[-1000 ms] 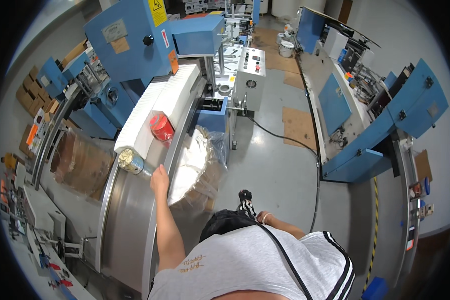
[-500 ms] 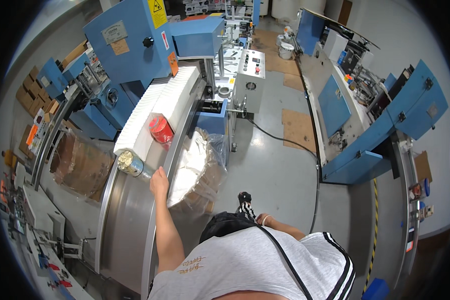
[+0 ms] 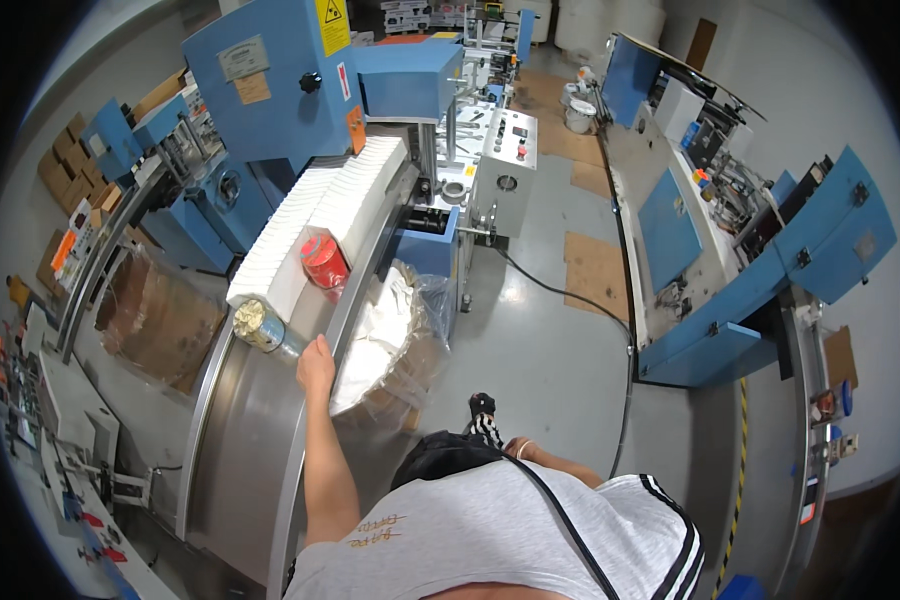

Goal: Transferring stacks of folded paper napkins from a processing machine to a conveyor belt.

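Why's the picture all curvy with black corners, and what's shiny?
In the head view, the fisheye lens bends edges near the rim and leaves dark corners; in the head view, light gleams off the metal tray and grey floor.

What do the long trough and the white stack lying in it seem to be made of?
Trough: probably steel, brushed; its grey surface gives soft reflections. White stack: likely paper or tissue, matte; many layer edges show, though fabric is possible.
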Demonstrator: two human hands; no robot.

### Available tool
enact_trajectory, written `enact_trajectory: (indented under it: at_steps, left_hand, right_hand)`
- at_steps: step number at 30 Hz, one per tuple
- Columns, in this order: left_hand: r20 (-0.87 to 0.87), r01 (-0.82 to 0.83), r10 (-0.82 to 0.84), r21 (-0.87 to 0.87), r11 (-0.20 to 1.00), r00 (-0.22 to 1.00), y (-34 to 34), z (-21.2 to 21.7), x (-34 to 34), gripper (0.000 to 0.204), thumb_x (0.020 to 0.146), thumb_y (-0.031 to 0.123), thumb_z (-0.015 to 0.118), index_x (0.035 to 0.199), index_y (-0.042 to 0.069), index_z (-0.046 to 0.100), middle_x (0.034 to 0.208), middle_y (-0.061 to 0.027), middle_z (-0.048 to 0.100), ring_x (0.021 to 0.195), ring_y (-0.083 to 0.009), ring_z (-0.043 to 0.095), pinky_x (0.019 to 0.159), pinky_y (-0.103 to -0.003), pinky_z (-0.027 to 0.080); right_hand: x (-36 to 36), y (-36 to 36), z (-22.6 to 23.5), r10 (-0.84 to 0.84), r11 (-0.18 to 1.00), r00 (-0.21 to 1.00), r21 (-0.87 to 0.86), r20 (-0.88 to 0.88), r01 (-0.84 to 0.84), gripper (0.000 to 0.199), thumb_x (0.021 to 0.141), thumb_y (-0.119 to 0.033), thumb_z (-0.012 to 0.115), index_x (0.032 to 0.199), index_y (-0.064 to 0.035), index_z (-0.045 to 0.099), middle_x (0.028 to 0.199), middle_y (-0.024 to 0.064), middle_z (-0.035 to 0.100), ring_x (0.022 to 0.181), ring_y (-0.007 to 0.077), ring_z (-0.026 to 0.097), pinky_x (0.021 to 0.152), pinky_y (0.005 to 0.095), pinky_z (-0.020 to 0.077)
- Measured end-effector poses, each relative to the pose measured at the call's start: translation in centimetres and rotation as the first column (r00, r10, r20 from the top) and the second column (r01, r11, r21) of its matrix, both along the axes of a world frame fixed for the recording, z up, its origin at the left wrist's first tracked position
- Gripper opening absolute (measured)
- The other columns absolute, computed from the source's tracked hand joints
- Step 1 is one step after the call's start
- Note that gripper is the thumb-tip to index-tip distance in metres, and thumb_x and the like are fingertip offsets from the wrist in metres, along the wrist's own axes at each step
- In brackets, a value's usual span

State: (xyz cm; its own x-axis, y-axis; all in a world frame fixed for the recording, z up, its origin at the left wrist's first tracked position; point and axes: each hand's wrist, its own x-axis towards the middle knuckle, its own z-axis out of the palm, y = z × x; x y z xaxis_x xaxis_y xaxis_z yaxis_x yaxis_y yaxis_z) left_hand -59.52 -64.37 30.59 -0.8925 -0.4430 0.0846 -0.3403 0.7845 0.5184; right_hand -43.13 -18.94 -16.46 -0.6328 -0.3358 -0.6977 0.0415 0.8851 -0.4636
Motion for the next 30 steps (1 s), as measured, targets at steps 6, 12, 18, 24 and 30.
enact_trajectory:
  at_steps: [6,12,18,24,30]
  left_hand:
    - [-0.044,0.022,-0.021,0.024,0.999,0.999,0.5,-0.1,-0.3,0.046,0.094,0.041,0.034,0.089,0.006,0.065,0.087,-0.0227,0.064,0.084,-0.0444,0.059,0.074,-0.052,0.046]
    - [-0.043,-0.045,0.045,0.002,0.999,0.998,-1.1,-1.8,0.4,0.044,0.094,0.039,0.036,0.085,0.006,0.064,0.084,-0.0229,0.063,0.082,-0.0451,0.058,0.072,-0.053,0.045]
    - [-0.048,-0.002,0.003,0.022,1.000,0.999,-0.2,-0.6,0.0,0.044,0.094,0.038,0.037,0.084,0.004,0.063,0.084,-0.0234,0.063,0.082,-0.0446,0.059,0.071,-0.053,0.045]
    - [-0.026,-0.033,0.034,0.051,0.998,0.999,-0.4,-0.3,0.2,0.045,0.094,0.039,0.036,0.085,0.004,0.063,0.085,-0.0234,0.063,0.084,-0.0443,0.059,0.073,-0.053,0.045]
    - [0.025,-0.021,0.019,0.086,0.996,1.000,0.2,0.5,-0.1,0.045,0.094,0.040,0.035,0.088,0.005,0.064,0.090,-0.0223,0.064,0.088,-0.0426,0.059,0.077,-0.051,0.046]
  right_hand:
    - [0.4,2.5,-2.5,-0.162,0.985,0.985,-0.059,0.052,0.165,0.053,0.074,-0.050,0.065,0.100,-0.0040,0.068,0.098,0.0137,0.068,0.090,0.0242,0.064,0.084,0.0316,0.0496]
    - [-0.6,-5.0,22.7,0.178,0.978,0.984,0.106,0.022,-0.179,0.034,0.086,-0.023,0.041,0.104,-0.0071,0.066,0.114,0.0121,0.061,0.105,0.0271,0.059,0.088,0.0338,0.0480]
    - [0.0,-2.8,18.2,-0.100,0.995,0.986,0.028,0.132,0.097,0.039,0.083,-0.035,0.050,0.104,-0.0069,0.067,0.113,0.0148,0.061,0.106,0.0302,0.058,0.090,0.0336,0.0464]
    - [0.1,-4.4,24.3,-0.131,0.991,0.982,0.041,0.138,0.126,0.045,0.078,-0.042,0.058,0.103,-0.0051,0.067,0.108,0.0147,0.064,0.101,0.0276,0.061,0.088,0.0334,0.0474]
    - [1.0,-2.5,14.6,-0.183,0.983,0.979,0.037,0.096,0.180,0.047,0.074,-0.044,0.064,0.099,-0.0039,0.068,0.101,0.0157,0.067,0.093,0.0266,0.064,0.084,0.0340,0.0488]
